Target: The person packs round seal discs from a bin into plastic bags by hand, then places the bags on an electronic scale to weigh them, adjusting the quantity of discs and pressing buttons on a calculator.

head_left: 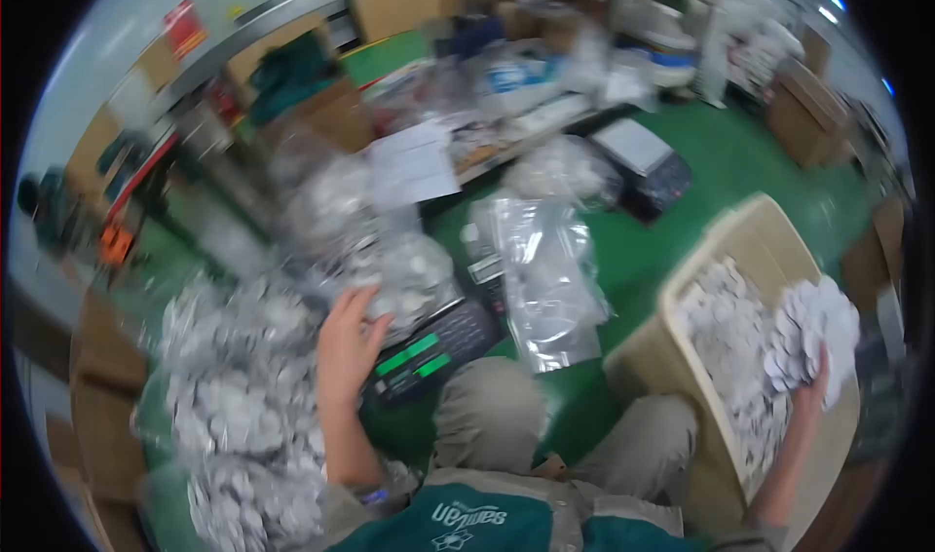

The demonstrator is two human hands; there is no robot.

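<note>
My left hand [353, 342], thumb and fingers apart, is at the near edge of a clear plastic bag of white discs [414, 271]. I cannot tell whether it touches the bag. That bag rests on a digital scale [438, 342] with green-lit displays. On the right, my right hand [810, 388] grips a large clump of white discs [801, 342] above a cream plastic bin [638, 357]. More loose white discs [726, 318] lie inside the bin. Most fingers of the right hand are hidden behind the clump.
Filled clear bags [243, 386] are piled at left. Flat empty plastic bags [545, 279] lie on the green floor beside a dark handheld device [487, 269]. Beyond are a second scale [643, 157], a paper sheet [414, 162] and a cardboard box [806, 114].
</note>
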